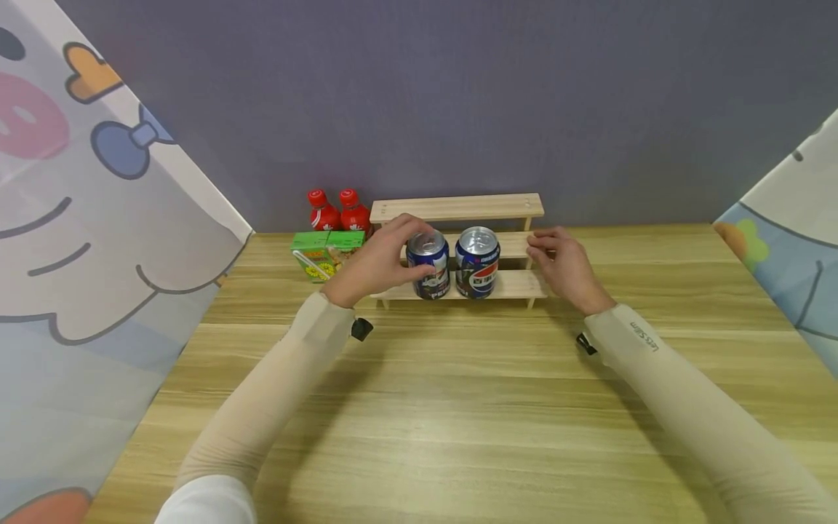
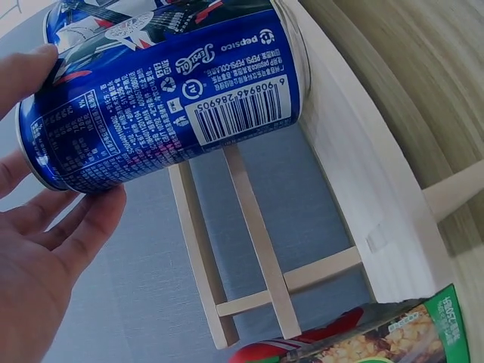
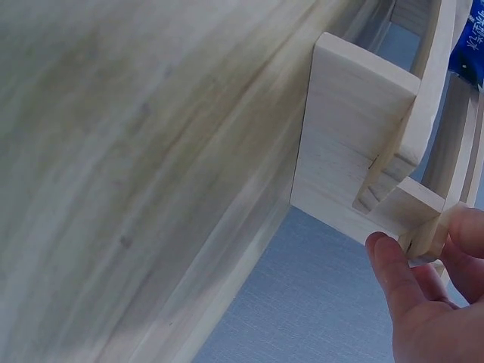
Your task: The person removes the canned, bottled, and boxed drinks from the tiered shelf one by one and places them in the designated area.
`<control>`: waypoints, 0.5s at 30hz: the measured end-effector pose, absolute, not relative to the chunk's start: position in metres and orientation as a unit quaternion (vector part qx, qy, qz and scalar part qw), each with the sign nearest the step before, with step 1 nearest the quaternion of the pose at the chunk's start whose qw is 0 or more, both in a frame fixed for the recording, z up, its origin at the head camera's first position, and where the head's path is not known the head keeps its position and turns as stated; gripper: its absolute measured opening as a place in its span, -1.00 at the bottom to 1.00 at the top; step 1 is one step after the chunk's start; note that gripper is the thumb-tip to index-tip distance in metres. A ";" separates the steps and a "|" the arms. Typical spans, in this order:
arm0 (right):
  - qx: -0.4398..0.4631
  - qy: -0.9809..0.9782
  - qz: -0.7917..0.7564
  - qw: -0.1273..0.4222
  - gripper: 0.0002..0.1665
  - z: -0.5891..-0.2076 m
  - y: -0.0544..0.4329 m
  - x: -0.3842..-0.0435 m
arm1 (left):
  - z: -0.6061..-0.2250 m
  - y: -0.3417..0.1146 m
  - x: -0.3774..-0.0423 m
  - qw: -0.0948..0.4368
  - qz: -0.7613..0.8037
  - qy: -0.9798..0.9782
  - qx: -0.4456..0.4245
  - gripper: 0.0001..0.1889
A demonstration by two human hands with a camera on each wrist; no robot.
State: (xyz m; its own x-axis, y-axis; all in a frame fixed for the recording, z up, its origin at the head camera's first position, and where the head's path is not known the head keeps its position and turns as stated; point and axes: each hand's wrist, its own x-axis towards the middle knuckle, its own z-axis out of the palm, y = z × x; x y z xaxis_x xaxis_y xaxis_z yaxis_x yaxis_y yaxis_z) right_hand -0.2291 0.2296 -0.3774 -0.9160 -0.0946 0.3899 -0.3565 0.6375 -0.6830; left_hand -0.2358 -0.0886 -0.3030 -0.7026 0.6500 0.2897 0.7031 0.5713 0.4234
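Note:
A small stepped wooden rack (image 1: 458,208) stands against the grey back wall. Two dark blue Pepsi cans sit side by side on its lowest step. My left hand (image 1: 374,263) grips the left can (image 1: 428,275) near its top, thumb in front and fingers behind. In the left wrist view this can (image 2: 178,91) shows its barcode, and its base meets the pale step. The right can (image 1: 478,269) is untouched. At the rack's right end my right hand (image 1: 567,268) pinches the tip of the middle step, seen closely in the right wrist view, where the fingers (image 3: 397,276) hold the wood.
Left of the rack stand green drink cartons (image 1: 327,251) with a straw on one. Two red bottles (image 1: 354,211) are behind them. The wood-grain table (image 1: 425,407) spreads in front, with cartoon-printed panels (image 1: 131,240) at both sides.

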 end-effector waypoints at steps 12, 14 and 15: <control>0.125 -0.893 0.404 0.154 -0.70 -0.377 0.231 -0.229 | -0.302 -0.091 -0.237 0.063 -0.250 -0.877 -0.406 -0.53; 0.124 -0.894 0.404 0.151 -0.70 -0.377 0.231 -0.229 | -0.301 -0.094 -0.236 0.064 -0.248 -0.877 -0.406 -0.54; 0.124 -0.894 0.403 0.150 -0.69 -0.377 0.231 -0.229 | -0.301 -0.095 -0.236 0.063 -0.248 -0.878 -0.404 -0.54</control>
